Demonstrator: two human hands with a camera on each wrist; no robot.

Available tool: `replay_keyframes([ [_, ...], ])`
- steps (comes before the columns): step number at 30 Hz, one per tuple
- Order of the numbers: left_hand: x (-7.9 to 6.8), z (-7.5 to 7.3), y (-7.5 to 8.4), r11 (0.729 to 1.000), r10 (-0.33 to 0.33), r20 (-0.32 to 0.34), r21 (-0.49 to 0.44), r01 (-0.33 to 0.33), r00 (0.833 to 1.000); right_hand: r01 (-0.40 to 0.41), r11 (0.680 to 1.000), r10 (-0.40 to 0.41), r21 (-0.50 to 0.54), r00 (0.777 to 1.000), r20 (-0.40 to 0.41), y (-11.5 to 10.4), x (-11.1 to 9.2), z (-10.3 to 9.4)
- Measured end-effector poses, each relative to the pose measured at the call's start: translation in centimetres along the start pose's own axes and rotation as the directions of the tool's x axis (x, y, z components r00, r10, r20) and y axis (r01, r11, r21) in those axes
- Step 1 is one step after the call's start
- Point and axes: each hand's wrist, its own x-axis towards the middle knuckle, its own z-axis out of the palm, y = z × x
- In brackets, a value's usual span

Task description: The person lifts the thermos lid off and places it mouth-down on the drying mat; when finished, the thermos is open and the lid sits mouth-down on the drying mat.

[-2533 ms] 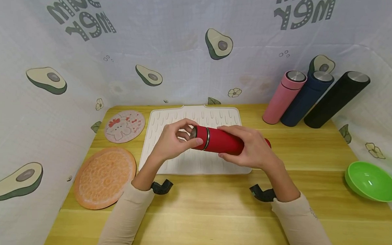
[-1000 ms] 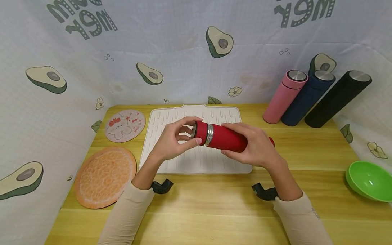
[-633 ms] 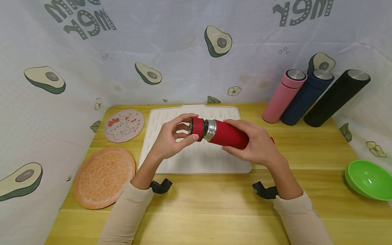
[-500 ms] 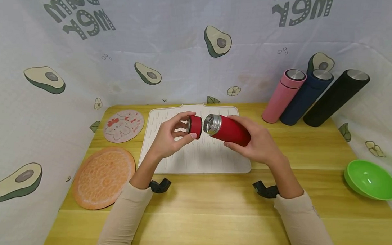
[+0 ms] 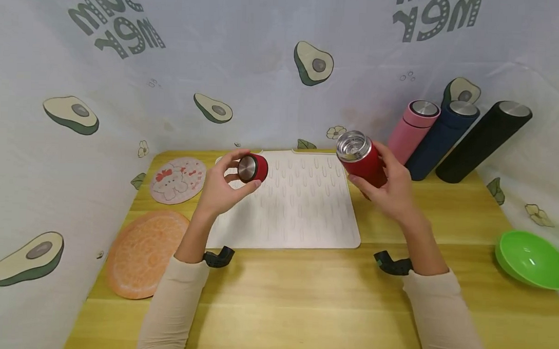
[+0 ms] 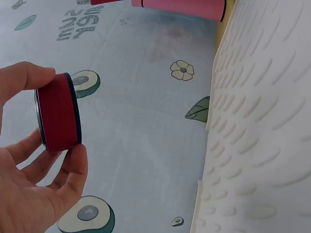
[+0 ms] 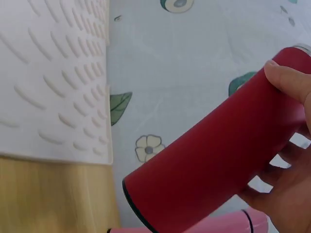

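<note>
My left hand (image 5: 219,188) pinches a red thermos lid (image 5: 254,168) with a steel top, above the left part of the white drying mat (image 5: 292,206). In the left wrist view the lid (image 6: 58,114) sits between thumb and fingertips. My right hand (image 5: 394,189) grips the red thermos (image 5: 369,162), its steel mouth uncovered and tilted toward the head camera. A strainer-like disc shows inside the mouth. In the right wrist view the thermos (image 7: 209,155) hangs slanted off the table, fingers curled round its upper part. Lid and thermos are well apart.
Pink (image 5: 406,135), blue (image 5: 437,144) and black (image 5: 479,145) thermoses stand at the back right, the pink one partly behind my right hand. A green bowl (image 5: 533,260) sits at the right edge. A round pink mat (image 5: 177,180) and an orange mat (image 5: 144,257) lie left.
The lid has turned loose and come off the red thermos. My left hand has carried it left, while my right hand has moved right with the thermos and tilted its mouth up.
</note>
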Motion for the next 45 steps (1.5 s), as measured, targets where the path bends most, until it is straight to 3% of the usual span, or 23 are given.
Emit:
replay_keyframes([
  [6, 0.0, -1.4, -1.3, 0.982, -0.085, -0.04, 0.164, 0.091, 0.996, -0.157, 0.986, 0.158, 0.056, 0.987, -0.007, 1.1, 1.3, -1.1],
  [10, -0.2, -2.2, -2.3, 0.965, -0.142, -0.034, 0.219, 0.147, 0.989, -0.274, 0.952, 0.274, 0.135, 0.961, 0.019, 1.5, 2.2, -1.3],
  [14, -0.6, -2.8, -3.3, 0.933, -0.207, -0.026, 0.295, 0.205, 0.978, -0.336, 0.919, 0.339, 0.204, 0.941, 0.024, 2.8, 3.4, -0.7],
  [19, -0.9, -3.7, -4.2, 0.88, -0.292, -0.003, 0.39, 0.27, 0.956, -0.366, 0.883, 0.389, 0.294, 0.921, -0.02, 4.3, 4.5, 0.6],
  [27, -1.1, -4.1, -5.5, 0.796, -0.425, 0.05, 0.496, 0.346, 0.904, -0.388, 0.839, 0.457, 0.382, 0.884, -0.104, 2.7, 4.9, 1.8],
  [33, -1.5, -4.1, -6.3, 0.77, -0.438, 0.076, 0.546, 0.331, 0.896, -0.423, 0.833, 0.499, 0.357, 0.853, -0.152, 4.6, 5.2, 2.9],
  [37, -1.6, -4.1, -7.0, 0.757, -0.448, 0.081, 0.565, 0.329, 0.89, -0.449, 0.833, 0.51, 0.322, 0.85, -0.135, 6.0, 5.4, 3.0],
  [45, -1.9, -4.3, -7.2, 0.748, -0.464, 0.085, 0.571, 0.338, 0.882, -0.501, 0.825, 0.538, 0.26, 0.838, -0.09, 5.6, 5.2, 2.7],
])
